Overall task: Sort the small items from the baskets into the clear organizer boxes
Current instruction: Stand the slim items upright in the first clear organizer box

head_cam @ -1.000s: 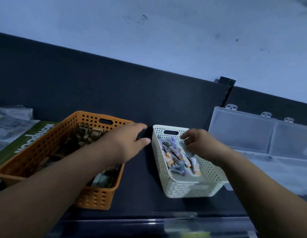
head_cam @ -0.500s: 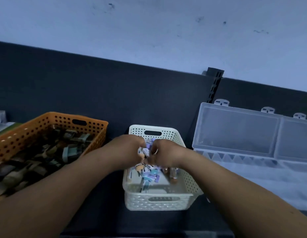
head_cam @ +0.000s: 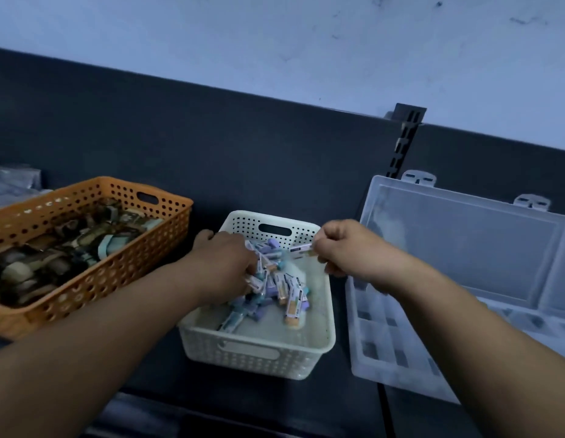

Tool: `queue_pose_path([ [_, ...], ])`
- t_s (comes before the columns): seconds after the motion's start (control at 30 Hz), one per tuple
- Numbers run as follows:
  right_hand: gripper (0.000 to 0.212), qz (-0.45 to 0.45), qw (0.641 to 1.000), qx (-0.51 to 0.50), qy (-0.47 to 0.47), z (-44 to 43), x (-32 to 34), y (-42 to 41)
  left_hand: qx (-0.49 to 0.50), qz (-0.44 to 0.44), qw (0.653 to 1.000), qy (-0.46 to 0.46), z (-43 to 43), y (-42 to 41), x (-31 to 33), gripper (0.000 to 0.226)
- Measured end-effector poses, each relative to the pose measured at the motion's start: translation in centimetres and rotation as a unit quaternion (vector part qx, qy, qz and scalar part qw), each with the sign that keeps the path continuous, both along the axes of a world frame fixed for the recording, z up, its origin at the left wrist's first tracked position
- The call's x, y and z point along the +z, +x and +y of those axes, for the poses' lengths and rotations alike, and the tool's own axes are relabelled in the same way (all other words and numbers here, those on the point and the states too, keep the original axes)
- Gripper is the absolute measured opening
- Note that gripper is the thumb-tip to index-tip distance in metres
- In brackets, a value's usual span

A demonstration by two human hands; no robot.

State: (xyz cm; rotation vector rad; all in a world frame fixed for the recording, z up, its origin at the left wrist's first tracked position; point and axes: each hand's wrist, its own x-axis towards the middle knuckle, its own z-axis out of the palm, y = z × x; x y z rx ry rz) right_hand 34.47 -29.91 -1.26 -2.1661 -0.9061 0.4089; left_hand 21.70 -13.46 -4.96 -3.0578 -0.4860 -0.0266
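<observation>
My right hand [head_cam: 341, 248] pinches one small tube [head_cam: 301, 250] in its fingers over the white basket [head_cam: 252, 352], while my left hand [head_cam: 225, 257] has its fingers buried among the tubes [head_cam: 284, 289], grip unclear.

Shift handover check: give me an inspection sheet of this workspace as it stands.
Surface: dark tabletop, bearing the job's things.
Job's things: white basket holds small labelled tubes; orange basket holds darker items; clear organizer box lies open, lid back.
Clutter: plastic-wrapped packs at far left.
Hands: left hand buried among the tubes, grip hidden; right hand pinches one tube above the white basket.
Cables: nothing seen.
Surroundings: dark back panel, pale wall, slotted bracket.
</observation>
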Motion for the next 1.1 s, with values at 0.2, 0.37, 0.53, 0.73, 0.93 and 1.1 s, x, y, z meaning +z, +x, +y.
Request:
queue_pose_path([
  [0.2, 0.019, 0.020, 0.997, -0.033, 0.060, -3.1, 0.2, 1.4, -0.041, -0.118, 0.988, -0.089, -1.0, 0.6, 1.3, 0.019],
  [0.37, 0.015, 0.006, 0.988, -0.120, 0.094, -6.7, 1.2, 2.6, -0.065, -0.176, 0.920, -0.343, -3.5, 3.9, 3.5, 0.008],
  [0.53, 0.013, -0.014, 0.977, -0.174, 0.123, -9.9, 1.3, 3.3, -0.092, -0.161, 0.884, -0.430, -5.8, 6.7, 2.9, 0.017],
  [0.73, 0.010, -0.044, 0.983, -0.158, 0.079, -11.6, -0.6, 6.1, -0.060, -0.199, 0.887, -0.412, -8.3, 9.5, 2.9, 0.010],
  [0.93, 0.018, -0.089, 0.992, -0.092, -0.002, -10.9, -2.5, 9.2, -0.037, -0.194, 0.926, -0.320, -10.3, 12.2, 1.5, 0.009],
  [1.1, 0.011, -0.142, 0.987, -0.036, -0.061, -10.5, -3.2, 10.0, -0.040, -0.174, 0.949, -0.260, -12.0, 13.8, 1.1, 0.010],
])
